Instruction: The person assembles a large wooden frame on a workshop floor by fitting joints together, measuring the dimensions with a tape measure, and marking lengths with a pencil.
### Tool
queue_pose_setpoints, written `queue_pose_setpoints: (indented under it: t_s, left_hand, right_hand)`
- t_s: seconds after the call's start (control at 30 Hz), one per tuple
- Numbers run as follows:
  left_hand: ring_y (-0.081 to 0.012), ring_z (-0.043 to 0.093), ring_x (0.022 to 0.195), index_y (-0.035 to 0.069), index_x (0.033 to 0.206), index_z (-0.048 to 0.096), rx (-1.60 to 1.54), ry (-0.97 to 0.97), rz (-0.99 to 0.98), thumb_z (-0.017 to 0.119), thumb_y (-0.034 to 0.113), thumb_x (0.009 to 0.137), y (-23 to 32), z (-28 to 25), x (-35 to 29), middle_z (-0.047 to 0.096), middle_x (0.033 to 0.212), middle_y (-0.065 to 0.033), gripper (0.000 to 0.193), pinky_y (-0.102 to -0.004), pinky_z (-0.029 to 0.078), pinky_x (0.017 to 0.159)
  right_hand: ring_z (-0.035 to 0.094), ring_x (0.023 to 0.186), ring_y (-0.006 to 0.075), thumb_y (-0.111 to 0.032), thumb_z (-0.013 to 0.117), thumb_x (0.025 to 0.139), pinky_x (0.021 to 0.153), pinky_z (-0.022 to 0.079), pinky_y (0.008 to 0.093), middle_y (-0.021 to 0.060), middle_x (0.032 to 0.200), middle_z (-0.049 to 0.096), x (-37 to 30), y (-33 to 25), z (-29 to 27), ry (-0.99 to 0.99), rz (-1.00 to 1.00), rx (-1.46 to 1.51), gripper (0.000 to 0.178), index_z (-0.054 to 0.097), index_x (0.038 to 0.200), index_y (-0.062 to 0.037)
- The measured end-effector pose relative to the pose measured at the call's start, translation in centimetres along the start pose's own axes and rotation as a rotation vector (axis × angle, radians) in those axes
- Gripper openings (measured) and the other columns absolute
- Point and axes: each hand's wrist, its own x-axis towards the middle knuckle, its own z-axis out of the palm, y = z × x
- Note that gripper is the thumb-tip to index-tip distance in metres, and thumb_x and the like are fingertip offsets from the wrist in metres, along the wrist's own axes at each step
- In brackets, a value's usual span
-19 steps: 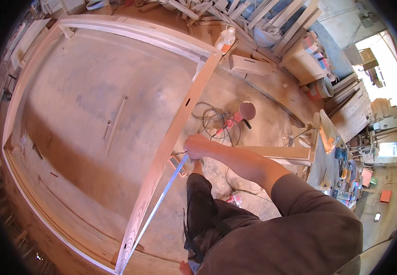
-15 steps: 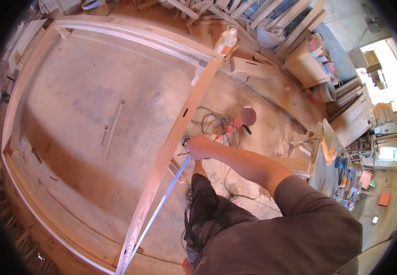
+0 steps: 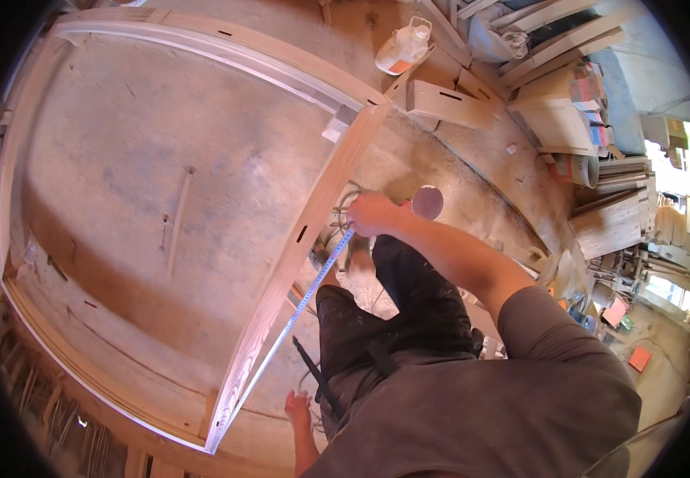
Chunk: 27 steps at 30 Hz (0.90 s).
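My right hand (image 3: 373, 213) is closed at the upper end of a tape measure, whose case is mostly hidden by the fingers. From it the pale tape measure blade (image 3: 301, 307) stretches taut down to the frame's near corner. It runs beside a wooden beam (image 3: 313, 215) with dark slots, part of a large rectangular wooden frame (image 3: 201, 48). Low in the picture, my left hand (image 3: 299, 410) hangs next to my thigh, its fingers loosely apart and holding nothing.
A sander with a round disc (image 3: 427, 203) and cables lie beyond my right hand. A plastic jug (image 3: 403, 48) stands near the frame's far corner, close to a slotted wooden block (image 3: 448, 103). Stacked boards (image 3: 612, 215) and a bucket (image 3: 576, 170) are at the right.
My right hand has moved away along the beam, with more blade showing. My left hand has come into fuller view at the bottom. My legs have stepped forward.
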Motion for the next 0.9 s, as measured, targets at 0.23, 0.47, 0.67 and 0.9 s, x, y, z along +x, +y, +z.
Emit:
queue_pose_setpoints:
  t_s: [0.23,0.47,0.67,0.9]
  left_hand:
    - [-0.0228,0.071,0.098,-0.012,0.153,0.03,-0.121,-0.009,0.18,0.065,0.017,0.1,12.7,12.0,-0.4,0.071,0.119,-0.018,0.07,-0.0314,0.055,0.085]
    - [-0.0248,0.071,0.103,-0.01,0.156,0.024,-0.152,0.011,0.138,0.062,0.019,0.102,16.3,23.7,-1.7,0.068,0.125,-0.0212,0.073,-0.032,0.055,0.086]
    - [-0.0207,0.066,0.113,-0.012,0.152,0.033,-0.006,-0.099,0.041,0.062,0.015,0.102,22.2,35.4,-6.4,0.068,0.129,-0.0183,0.063,-0.0325,0.05,0.101]
    - [-0.0246,0.067,0.112,-0.01,0.154,0.032,0.133,-0.082,0.145,0.061,0.016,0.103,25.2,38.1,-5.9,0.066,0.132,-0.0203,0.064,-0.0352,0.05,0.101]
  right_hand:
    - [0.073,0.081,0.0352,-0.026,0.07,0.075,0.069,0.06,0.0481,0.0131,0.081,0.073,2.5,11.4,-3.8,0.021,0.006,-0.006,0.017,0.077,0.085,-0.0135]
    - [0.072,0.086,0.0347,-0.028,0.067,0.084,0.077,0.057,0.0478,0.0111,0.087,0.074,5.7,23.3,-8.2,-0.032,0.062,0.054,0.02,0.08,0.095,-0.0172]
    - [0.072,0.088,0.037,-0.029,0.068,0.086,0.076,0.057,0.0502,0.0154,0.088,0.073,6.9,31.9,-15.3,-0.026,0.062,0.075,0.021,0.079,0.093,-0.0132]
    - [0.071,0.088,0.0389,-0.032,0.068,0.085,0.076,0.058,0.0509,0.0157,0.087,0.073,11.6,34.4,-17.6,-0.064,0.027,-0.005,0.024,0.079,0.094,-0.012]
